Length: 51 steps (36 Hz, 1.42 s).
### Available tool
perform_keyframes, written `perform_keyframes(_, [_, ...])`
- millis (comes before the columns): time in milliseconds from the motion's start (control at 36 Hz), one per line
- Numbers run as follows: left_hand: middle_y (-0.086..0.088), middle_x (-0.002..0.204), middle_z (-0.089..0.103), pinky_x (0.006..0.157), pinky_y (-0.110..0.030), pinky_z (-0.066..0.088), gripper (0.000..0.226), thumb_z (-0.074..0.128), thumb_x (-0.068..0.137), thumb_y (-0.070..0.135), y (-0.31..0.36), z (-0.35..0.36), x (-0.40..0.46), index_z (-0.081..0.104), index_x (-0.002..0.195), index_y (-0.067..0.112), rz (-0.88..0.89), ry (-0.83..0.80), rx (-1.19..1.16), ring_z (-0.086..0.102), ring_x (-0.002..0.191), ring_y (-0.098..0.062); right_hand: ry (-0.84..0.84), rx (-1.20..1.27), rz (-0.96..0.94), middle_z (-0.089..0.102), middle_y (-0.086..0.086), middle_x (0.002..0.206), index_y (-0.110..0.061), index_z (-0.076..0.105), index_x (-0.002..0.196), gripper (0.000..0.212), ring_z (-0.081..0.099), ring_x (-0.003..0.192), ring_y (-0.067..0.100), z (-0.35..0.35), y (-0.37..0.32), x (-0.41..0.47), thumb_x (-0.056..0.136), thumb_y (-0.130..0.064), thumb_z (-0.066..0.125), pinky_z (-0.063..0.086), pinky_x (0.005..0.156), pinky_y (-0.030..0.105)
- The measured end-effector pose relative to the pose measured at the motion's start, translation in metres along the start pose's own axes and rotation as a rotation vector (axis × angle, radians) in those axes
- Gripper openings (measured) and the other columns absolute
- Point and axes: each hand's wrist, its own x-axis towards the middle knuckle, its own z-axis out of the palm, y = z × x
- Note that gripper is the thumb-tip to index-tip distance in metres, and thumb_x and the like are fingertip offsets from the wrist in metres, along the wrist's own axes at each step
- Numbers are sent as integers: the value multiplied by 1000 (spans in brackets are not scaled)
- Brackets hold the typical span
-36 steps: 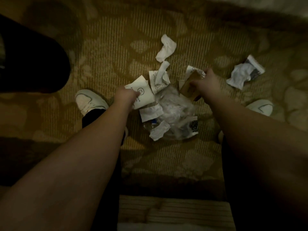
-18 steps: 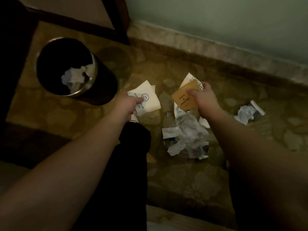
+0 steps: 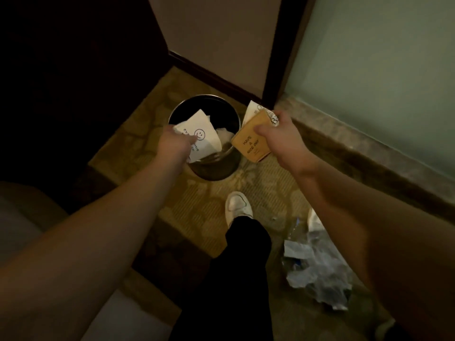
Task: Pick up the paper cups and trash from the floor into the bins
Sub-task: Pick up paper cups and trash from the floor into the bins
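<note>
A flattened white cup (image 3: 204,136) with a smiley face hangs tilted over the open round bin (image 3: 232,156), which holds white paper. A flattened tan cup (image 3: 251,143) is beside the rim. Crumpled trash (image 3: 317,269) lies on the carpet.

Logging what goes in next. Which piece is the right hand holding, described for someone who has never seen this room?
Find the round dark bin on the carpet near the door frame. Just right of its rim, the right hand grips a flattened tan paper cup. Unlike the white smiley-face cup, it reads HAVE A NICE DAY.
</note>
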Motion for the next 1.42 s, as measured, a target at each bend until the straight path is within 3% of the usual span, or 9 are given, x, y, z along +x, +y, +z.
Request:
perform_keyframes(56, [-13,128,58,87,-53,57,58,73,85,9,5,-3,15,43,135,12,12,44,14,60,110,-34,2,-53,-22,60,-4,113,-24,45,129,45,62,103,18,19,-11,12,90,-23,66,55,87,40])
perform_keyframes(167, [-14,131,55,92,-50,54,59,70,88,11,8,-3,44,39,138,13,28,70,86,56,116,-35,0,-118,-58,55,-6,113,-21,42,138,50,58,102,16,51,-23,36,92,-22,63,46,68,25])
perform_keyframes(306, [-14,123,57,88,-45,56,54,69,89,12,6,-2,73,40,135,10,101,81,188,59,108,-31,-3,-193,-111,53,-5,115,-18,40,139,52,58,99,15,85,-26,61,93,-22,62,42,60,19])
perform_keyframes(444, [-15,132,55,87,-41,54,60,72,87,16,0,-1,88,40,138,10,68,51,228,57,118,-34,-42,-353,-132,40,9,144,-18,33,147,66,51,125,27,112,-10,75,90,-30,64,46,85,31])
perform_keyframes(583, [-12,134,56,94,-43,52,72,75,83,16,-6,-2,85,37,144,14,73,-54,249,56,120,-33,-123,-511,-172,21,7,155,-21,23,154,85,29,143,30,106,4,73,86,-44,68,34,115,45])
perform_keyframes(861, [-7,135,55,93,-40,51,67,64,90,21,11,1,36,33,150,19,139,-61,269,57,119,-29,-98,-702,-239,39,6,150,-15,43,146,62,43,135,23,38,8,30,94,-42,60,37,103,30])
perform_keyframes(1028, [-3,143,50,86,-31,42,60,59,96,25,31,31,-22,34,150,18,266,-226,466,55,117,-22,-108,-775,-203,45,4,148,-17,46,146,56,47,132,21,-28,7,-11,95,-38,57,39,104,30])
perform_keyframes(1167, [-1,133,56,90,-30,44,50,58,96,28,34,78,-84,45,143,19,389,-335,601,56,117,-22,-74,-751,-144,54,5,140,-18,53,140,48,54,126,21,-97,20,-57,95,-33,56,42,99,28])
perform_keyframes(1417, [-2,125,60,76,-28,47,42,57,95,30,-5,194,-197,53,136,18,460,-592,831,57,96,-16,-63,-700,42,63,2,126,-20,59,130,37,59,108,19,-237,104,-141,97,-36,56,44,84,29])
